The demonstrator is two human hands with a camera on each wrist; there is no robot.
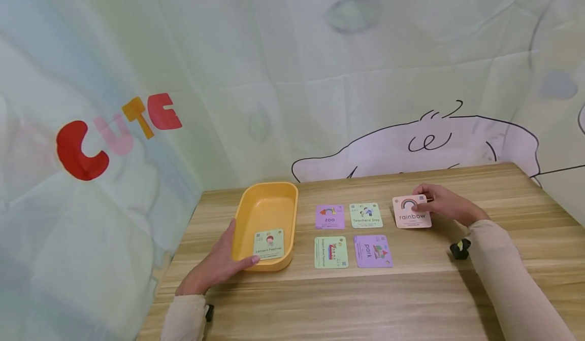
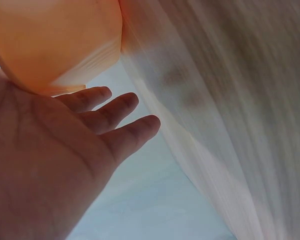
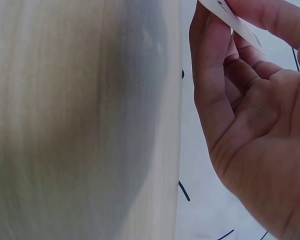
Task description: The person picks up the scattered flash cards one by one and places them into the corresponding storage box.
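My right hand pinches a pink rainbow card between thumb and fingers, its printed face toward the head camera. In the right wrist view only a pale corner of the card shows above the palm. At the left, my left hand grips the near-left corner of a yellow tray, thumb over the rim and fingers along the outer side. Several of those fingertips extend past the tray in the left wrist view. A green Lantern Festival card lies inside the tray's near end.
Between tray and right hand lie a purple zoo card, a green Teachers' Day card, a green Dragon Boat Festival card and a purple park card. They rest on a wooden table. A printed curtain hangs behind.
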